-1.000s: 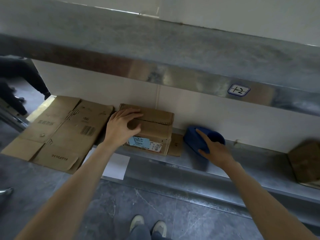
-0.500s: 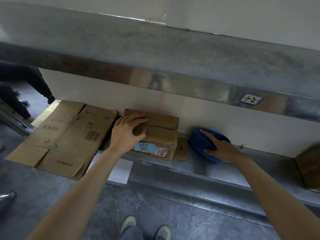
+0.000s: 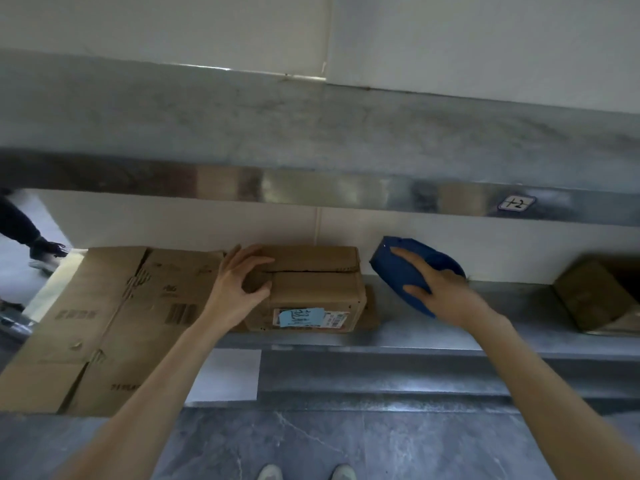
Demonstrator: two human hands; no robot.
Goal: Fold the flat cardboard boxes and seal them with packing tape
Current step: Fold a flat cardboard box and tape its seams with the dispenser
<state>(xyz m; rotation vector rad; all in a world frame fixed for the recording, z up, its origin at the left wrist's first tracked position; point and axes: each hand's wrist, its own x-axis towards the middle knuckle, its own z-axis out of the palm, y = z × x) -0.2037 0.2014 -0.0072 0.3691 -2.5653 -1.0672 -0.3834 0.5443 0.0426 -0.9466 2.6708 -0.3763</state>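
The left hand (image 3: pixel 235 292) now curls round the end of the folded box (image 3: pixel 311 289) on the shelf (image 3: pixel 485 327), no longer flat on top, and the right hand (image 3: pixel 450 296) grips a blue thing (image 3: pixel 398 275), maybe tape for sealing.

upper steel shelf (image 3: pixel 311 126), 12 o'clock, full width | handwritten tag "+2" (image 3: pixel 516 203), 2 o'clock, on its front edge | white wall (image 3: pixel 450 39), behind | lower steel shelf (image 3: pixel 450 337), 4 o'clock | white sheet (image 3: pixel 228 374), 7 o'clock, flat | grey marbled floor (image 3: pixel 346 441), 6 o'clock | pale shoe toes (image 3: pixel 304 472), 6 o'clock, bottom edge | bystander's dark leg and shoe (image 3: pixel 48 249), 9 o'clock
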